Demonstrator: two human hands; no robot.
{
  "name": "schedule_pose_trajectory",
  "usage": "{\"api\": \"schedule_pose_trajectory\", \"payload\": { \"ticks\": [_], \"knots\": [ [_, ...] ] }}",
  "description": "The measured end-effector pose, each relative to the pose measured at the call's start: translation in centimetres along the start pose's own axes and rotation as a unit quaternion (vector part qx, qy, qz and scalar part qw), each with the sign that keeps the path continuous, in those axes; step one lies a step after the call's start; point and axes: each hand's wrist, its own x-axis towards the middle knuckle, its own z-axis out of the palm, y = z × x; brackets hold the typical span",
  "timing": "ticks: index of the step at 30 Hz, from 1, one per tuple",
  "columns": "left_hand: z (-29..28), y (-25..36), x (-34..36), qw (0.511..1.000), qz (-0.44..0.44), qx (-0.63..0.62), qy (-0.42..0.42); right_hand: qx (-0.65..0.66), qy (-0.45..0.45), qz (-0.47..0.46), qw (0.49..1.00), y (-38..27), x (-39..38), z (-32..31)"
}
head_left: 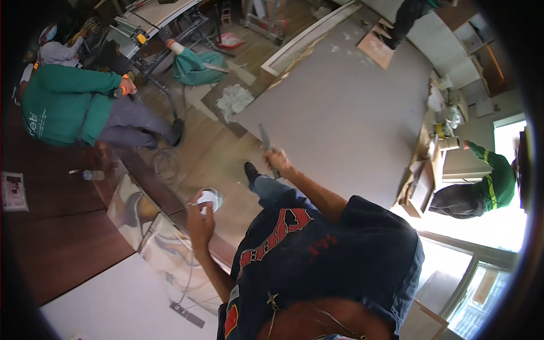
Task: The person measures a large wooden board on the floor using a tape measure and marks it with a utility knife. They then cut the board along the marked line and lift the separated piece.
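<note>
My left hand grips a small round white container at the lower middle, beside the edge of a dark red-brown surface. My right hand is closed around a long flat tool, like a putty knife, held upright at mid-chest distance. Behind the tool lies a large grey board, with pale smudges near its far end. A patch of whitish material is on a brown piece at that board's left edge.
A co-worker in green stands at the left by a metal stand, another bends at the right window. A person's dark legs are on the far board. Loose cables lie on the floor; boxes and rolls line the right edge.
</note>
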Motion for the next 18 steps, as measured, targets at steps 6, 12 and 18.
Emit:
{"api": "schedule_pose_trajectory", "payload": {
  "ticks": [6,12,18],
  "knots": [
    [-2.1,0.0,11.3,0.992,0.008,0.077,-0.102,0.209,-0.015,-0.036,0.977,-10.5,11.3,3.1],
    [-4.5,-0.1,23.0,0.979,0.034,0.105,-0.17,0.232,0.024,-0.067,0.97,-16.6,16.4,1.7],
    [-5.0,-1.7,34.3,0.954,0.066,0.121,-0.265,0.246,0.065,-0.062,0.965,-16.4,20.6,1.2]
  ]
}}
